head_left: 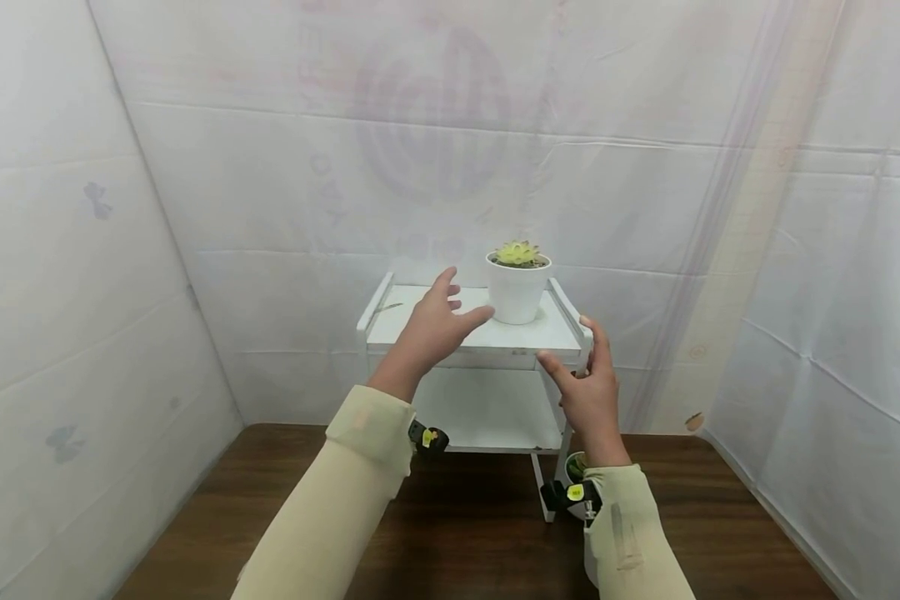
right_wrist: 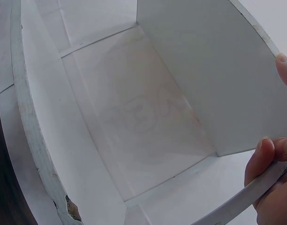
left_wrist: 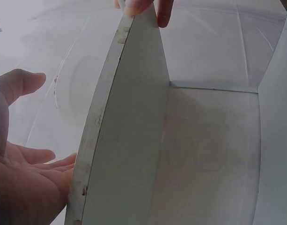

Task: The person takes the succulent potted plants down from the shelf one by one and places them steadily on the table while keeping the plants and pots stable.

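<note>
A white two-tier shelf [head_left: 487, 408] stands on the table, its front edge chipped in places. On its top board rests a white pot [head_left: 517, 292] with a yellow-green succulent [head_left: 517, 253]. Over the top board, left of the pot, is my left hand [head_left: 437, 323], its fingers extended and its thumb stretched toward the pot. In the left wrist view that hand [left_wrist: 31, 173] appears beside the board's edge and holds nothing. My right hand [head_left: 594, 392] grips the shelf's front right corner; in the right wrist view its fingers [right_wrist: 260, 161] curl round the post.
Behind my right wrist, a second small potted plant [head_left: 576, 468] is partly hidden beside the shelf's right legs. White sheeting [head_left: 285, 192] encloses the brown wooden table [head_left: 450, 533] at the back and both sides.
</note>
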